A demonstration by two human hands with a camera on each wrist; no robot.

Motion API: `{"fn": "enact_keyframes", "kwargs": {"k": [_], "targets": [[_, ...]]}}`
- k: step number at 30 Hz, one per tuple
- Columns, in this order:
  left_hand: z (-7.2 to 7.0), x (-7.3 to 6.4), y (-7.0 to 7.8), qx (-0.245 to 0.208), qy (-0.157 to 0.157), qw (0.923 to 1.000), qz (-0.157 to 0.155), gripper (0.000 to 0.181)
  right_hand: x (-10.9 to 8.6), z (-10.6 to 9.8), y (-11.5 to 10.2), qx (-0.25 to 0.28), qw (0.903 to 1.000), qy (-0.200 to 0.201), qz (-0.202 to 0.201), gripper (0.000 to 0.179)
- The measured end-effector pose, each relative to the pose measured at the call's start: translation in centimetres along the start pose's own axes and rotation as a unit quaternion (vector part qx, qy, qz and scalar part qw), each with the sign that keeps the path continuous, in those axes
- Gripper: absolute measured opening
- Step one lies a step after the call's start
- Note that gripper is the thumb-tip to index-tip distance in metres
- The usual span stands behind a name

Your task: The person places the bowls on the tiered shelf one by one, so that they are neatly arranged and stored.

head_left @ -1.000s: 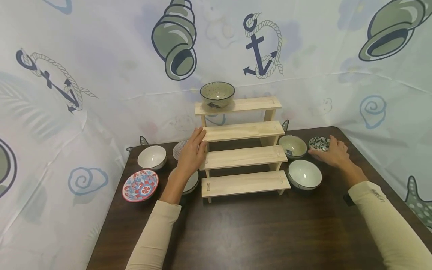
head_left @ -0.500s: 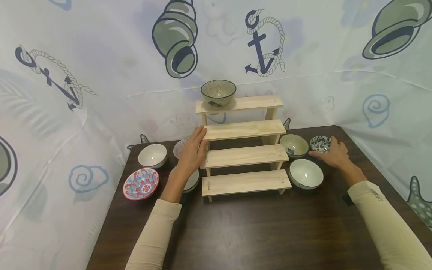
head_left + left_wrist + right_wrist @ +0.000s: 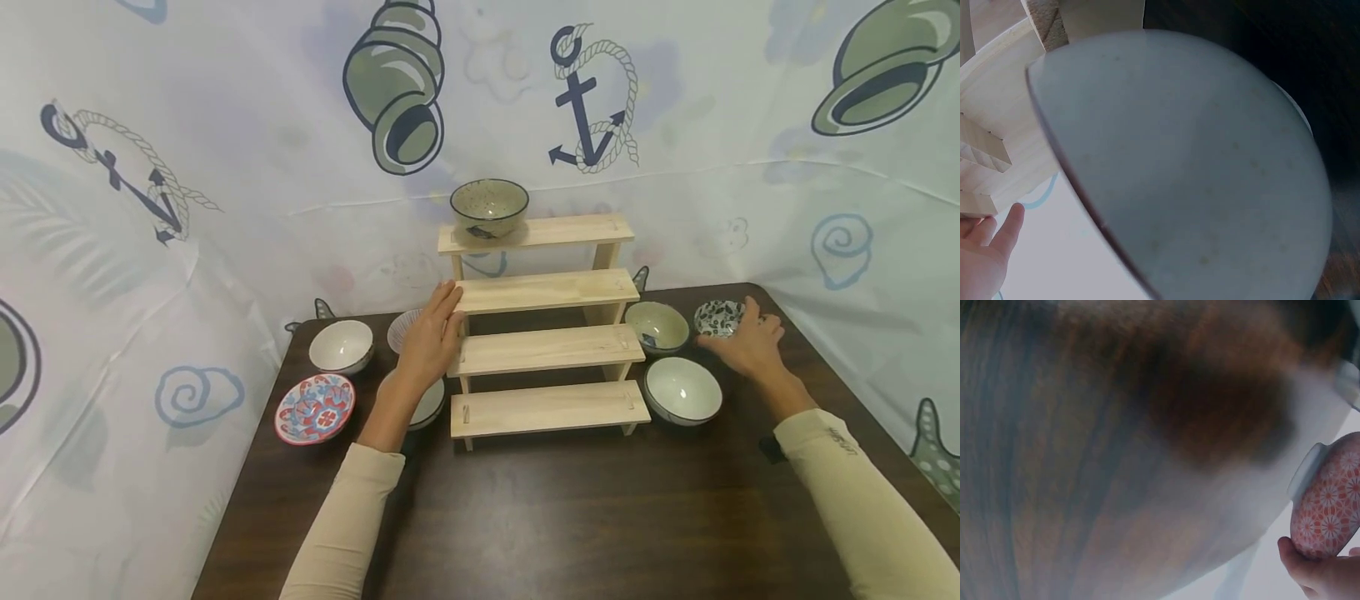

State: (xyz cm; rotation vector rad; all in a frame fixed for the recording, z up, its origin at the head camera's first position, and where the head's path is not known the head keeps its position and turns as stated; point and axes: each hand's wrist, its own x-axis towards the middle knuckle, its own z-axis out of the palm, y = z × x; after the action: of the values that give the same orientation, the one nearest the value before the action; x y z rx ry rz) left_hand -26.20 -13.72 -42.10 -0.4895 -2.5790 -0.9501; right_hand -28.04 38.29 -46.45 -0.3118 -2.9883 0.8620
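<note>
The right hand (image 3: 752, 340) is around a small bowl (image 3: 720, 317) at the table's back right, its thumb at the near rim and fingers at the right side. This bowl has a dark leaf pattern inside; the right wrist view shows red flowers outside and a white foot on the bowl (image 3: 1329, 497). My left hand (image 3: 429, 342) rests its extended fingers against the left side of a four-step wooden display rack (image 3: 551, 358). A speckled green bowl (image 3: 490, 200) stands on the top step. Seen closely in the left wrist view, a pale bowl (image 3: 1185, 162) blocks much of the rack.
Left of the rack stand a white bowl (image 3: 341, 346), a red-and-blue patterned dish (image 3: 315, 408), a ribbed bowl (image 3: 402, 328) and a pale bowl (image 3: 429, 407), partly hidden by the left arm. On its right are a green bowl (image 3: 657, 327) and a white bowl (image 3: 683, 390). Patterned cloth hangs behind.
The head view has shifted slightly. The right hand has moved a little to the right, its index finger more spread, and the small bowl shows a bit more. The left hand stays against the rack.
</note>
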Motion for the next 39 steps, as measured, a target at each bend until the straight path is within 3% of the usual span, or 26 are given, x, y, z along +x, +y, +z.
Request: {"fn": "enact_keyframes", "kwargs": {"k": [10,39], "targets": [[0.3,0.1,-0.3,0.0,-0.003,1.0,0.0,0.049,-0.4,-2.6,-1.5,0.006,0.9985,0.036,-0.041,0.117],[0.3,0.1,-0.3,-0.006,0.003,1.0,0.004,0.048,-3.6,-6.2,-5.1,0.049,0.9938,0.075,-0.067,0.128]]}}
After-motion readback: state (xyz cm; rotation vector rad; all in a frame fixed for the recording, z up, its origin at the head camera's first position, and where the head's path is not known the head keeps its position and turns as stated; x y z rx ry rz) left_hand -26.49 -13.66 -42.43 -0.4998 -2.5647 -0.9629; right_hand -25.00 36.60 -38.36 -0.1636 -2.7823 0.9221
